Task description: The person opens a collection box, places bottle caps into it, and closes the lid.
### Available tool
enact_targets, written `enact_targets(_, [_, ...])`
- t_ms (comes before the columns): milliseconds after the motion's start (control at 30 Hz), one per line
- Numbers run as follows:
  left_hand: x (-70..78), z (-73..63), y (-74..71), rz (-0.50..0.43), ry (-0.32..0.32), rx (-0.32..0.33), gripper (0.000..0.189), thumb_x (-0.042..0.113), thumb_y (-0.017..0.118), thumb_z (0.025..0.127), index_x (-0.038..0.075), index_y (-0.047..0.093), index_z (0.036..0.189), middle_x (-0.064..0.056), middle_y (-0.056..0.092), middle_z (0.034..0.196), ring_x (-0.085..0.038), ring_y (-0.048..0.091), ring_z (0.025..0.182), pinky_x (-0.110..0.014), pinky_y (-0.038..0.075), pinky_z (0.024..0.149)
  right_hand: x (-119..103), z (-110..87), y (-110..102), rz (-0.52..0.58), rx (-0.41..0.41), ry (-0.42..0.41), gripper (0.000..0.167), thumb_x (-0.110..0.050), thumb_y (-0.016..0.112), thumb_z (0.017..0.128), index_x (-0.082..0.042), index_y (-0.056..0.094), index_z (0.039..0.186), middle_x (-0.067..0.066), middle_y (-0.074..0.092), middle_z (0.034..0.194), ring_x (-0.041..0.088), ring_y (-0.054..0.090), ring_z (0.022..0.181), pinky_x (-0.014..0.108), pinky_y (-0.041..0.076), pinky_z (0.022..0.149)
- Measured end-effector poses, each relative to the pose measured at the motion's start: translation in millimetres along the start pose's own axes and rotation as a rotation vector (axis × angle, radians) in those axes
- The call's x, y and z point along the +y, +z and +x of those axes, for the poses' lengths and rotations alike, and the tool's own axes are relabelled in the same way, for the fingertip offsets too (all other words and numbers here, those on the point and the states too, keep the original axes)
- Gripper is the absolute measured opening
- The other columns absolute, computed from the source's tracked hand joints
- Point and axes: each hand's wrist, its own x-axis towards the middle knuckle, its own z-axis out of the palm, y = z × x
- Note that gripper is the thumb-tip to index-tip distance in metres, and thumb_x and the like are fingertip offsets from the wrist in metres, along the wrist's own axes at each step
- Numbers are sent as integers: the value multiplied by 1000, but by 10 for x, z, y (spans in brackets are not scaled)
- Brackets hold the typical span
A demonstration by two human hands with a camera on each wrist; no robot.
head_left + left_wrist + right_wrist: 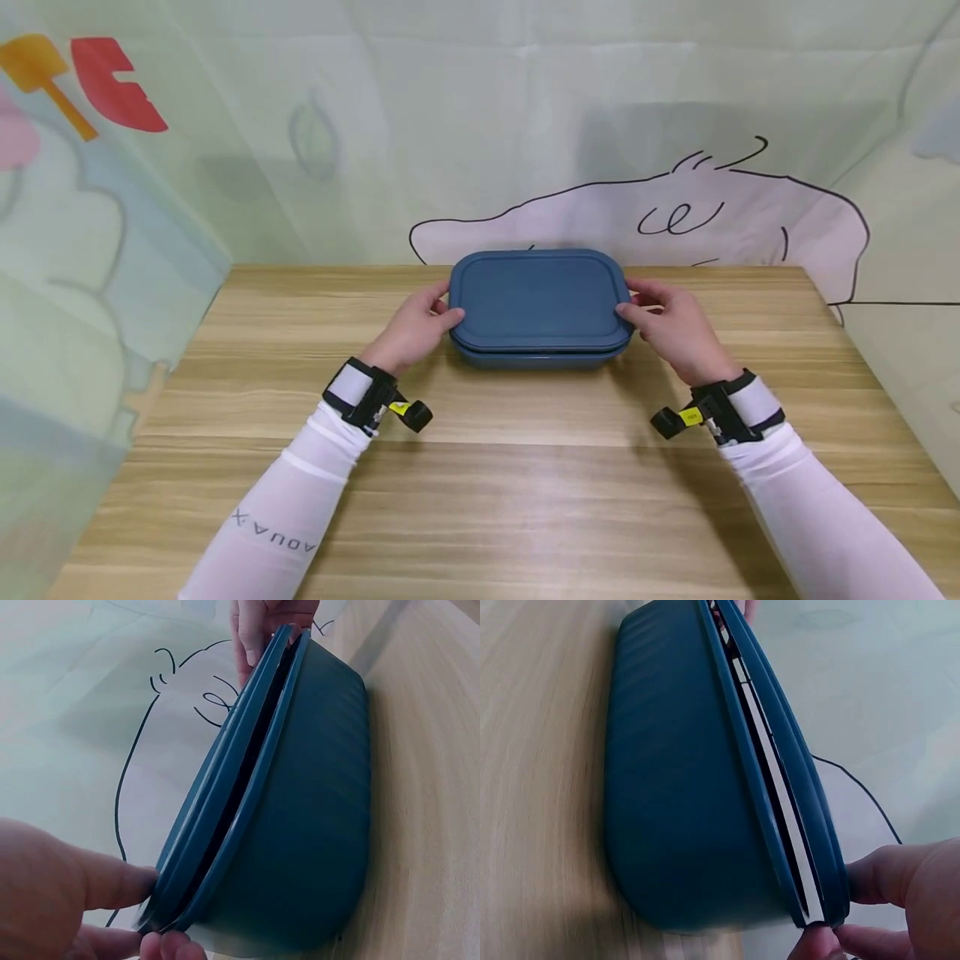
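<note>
A blue rectangular box with rounded corners stands on the table, its blue lid over the top. Along the near side a dark gap runs between lid and box rim. My left hand pinches the lid's left end, thumb on top and fingers at the rim below. At the opposite end my right hand pinches the lid the same way. Through the gap in the right wrist view a pale strip shows inside; most of the contents are hidden.
The wood-grain table extends toward me and to both sides. Close behind the box hangs a pale printed curtain with cartoon drawings. Another printed sheet borders the table's left side.
</note>
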Motion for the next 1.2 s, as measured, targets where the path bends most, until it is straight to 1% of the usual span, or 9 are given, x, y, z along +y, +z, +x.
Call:
enact_targets(133, [-15, 7, 8, -22, -18, -7, 57, 18, 59, 101, 8, 37, 152, -9, 45, 101, -20, 50, 79, -27, 41, 62, 39, -4, 4, -24, -7, -10, 55, -28, 57, 102, -5, 42, 150, 18, 51, 122, 25, 53, 101, 25, 50, 71])
enact_targets(233, [-22, 9, 9, -33, -28, -8, 58, 18, 59, 101, 8, 36, 153, -9, 45, 102, -22, 51, 81, -27, 44, 64, 60, -15, 16, -34, -13, 0, 56, -28, 57, 102, -6, 42, 150, 18, 52, 122, 25, 52, 101, 27, 51, 71])
enact_targets(367, [-25, 2, 10, -80, -50, -13, 59, 16, 59, 101, 10, 35, 154, -11, 45, 104, -29, 56, 82, -38, 51, 73, 68, -28, 31, -32, -16, 17, 57, -31, 58, 101, -6, 41, 151, 18, 52, 123, 25, 52, 103, 27, 52, 73])
enact_targets(467, [-25, -11, 8, -119, -71, -23, 58, 15, 59, 101, 12, 36, 154, -12, 45, 105, -30, 59, 79, -44, 54, 78, 69, -34, 29, -18, -30, 26, 58, -32, 57, 101, -6, 41, 151, 18, 51, 125, 25, 52, 103, 27, 52, 73])
enact_targets(533, [-27, -22, 4, -129, -83, -27, 58, 15, 60, 100, 12, 36, 153, -12, 45, 105, -27, 59, 77, -41, 54, 76, 68, -41, 26, -13, -37, 36, 58, -32, 57, 102, -6, 40, 151, 17, 52, 125, 24, 53, 102, 27, 52, 73])
enact_targets(700, [-55, -26, -1, -177, -81, -32, 57, 13, 61, 99, 10, 38, 152, -11, 47, 101, -21, 57, 75, -31, 54, 70, 71, -48, 26, 14, -38, 60, 57, -30, 59, 101, -7, 42, 150, 16, 54, 123, 22, 56, 96, 30, 54, 73])
enact_targets(933, [-125, -70, -74, -246, -74, -48, 60, 8, 62, 98, 7, 37, 152, -11, 48, 100, -21, 56, 75, -28, 53, 68, 60, -93, 68, 87, -74, 80, 59, -30, 61, 100, -6, 42, 150, 18, 55, 120, 19, 60, 90, 32, 56, 76])
enact_targets(1033, [-161, -110, -123, -279, -77, -66, 62, 7, 62, 97, 7, 35, 153, -13, 49, 100, -24, 56, 75, -28, 52, 69, 51, -115, 92, 111, -104, 87, 60, -31, 62, 99, -7, 41, 150, 19, 53, 119, 21, 60, 89, 33, 56, 77])
enact_targets(1200, [-225, -175, -186, -304, -89, -80, 62, 6, 63, 97, 9, 36, 153, -13, 47, 101, -31, 56, 81, -29, 52, 70, 47, -145, 138, 120, -135, 82, 61, -32, 65, 98, -8, 42, 149, 20, 51, 117, 33, 60, 92, 33, 56, 77])
